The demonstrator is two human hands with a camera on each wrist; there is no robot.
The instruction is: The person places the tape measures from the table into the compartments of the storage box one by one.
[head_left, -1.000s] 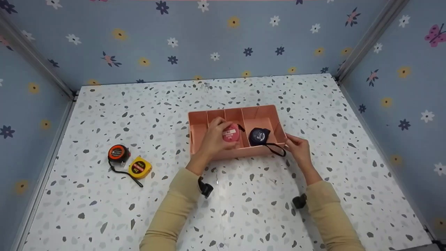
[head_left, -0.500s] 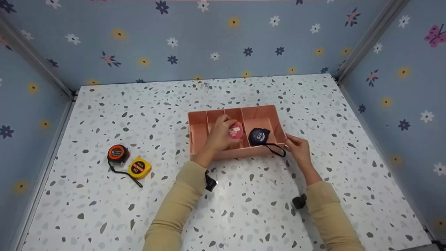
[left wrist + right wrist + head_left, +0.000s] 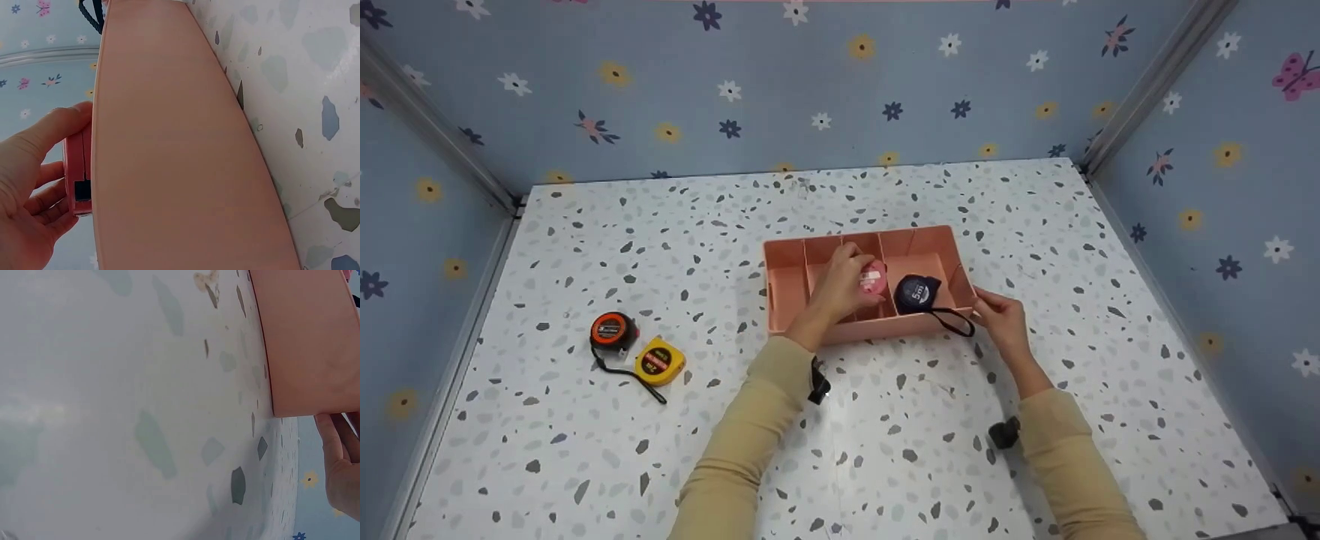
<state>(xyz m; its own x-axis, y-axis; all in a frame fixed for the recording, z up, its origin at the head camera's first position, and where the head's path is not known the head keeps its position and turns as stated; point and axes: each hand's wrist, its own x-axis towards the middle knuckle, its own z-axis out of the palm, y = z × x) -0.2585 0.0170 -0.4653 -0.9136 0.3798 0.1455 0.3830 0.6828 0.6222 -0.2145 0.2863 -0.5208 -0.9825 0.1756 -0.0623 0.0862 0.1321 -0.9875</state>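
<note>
My left hand (image 3: 840, 285) pinches a pink tape measure (image 3: 873, 277) over a pink divided box (image 3: 859, 330), at the narrow compartment left of the widest one. In the left wrist view the tape measure (image 3: 77, 169) shows above the rim, its far part hidden behind the box wall. A dark navy tape measure (image 3: 916, 293) lies in the rightmost compartment, its black strap hanging over the front rim. My right hand (image 3: 1003, 324) touches the box's right end from outside; in the right wrist view its extended fingers (image 3: 332, 439) meet that end wall.
On the table's left lie an orange-and-black tape measure (image 3: 613, 331) with a black strap and a yellow tape measure (image 3: 660, 362), close together. Blue flowered panels (image 3: 780, 90) bound the speckled table (image 3: 885, 465) at the back and both sides.
My left hand has shifted right and slightly away from me with the pink tape measure, which has turned more edge-on. The right hand, box and other tape measures stay in place.
</note>
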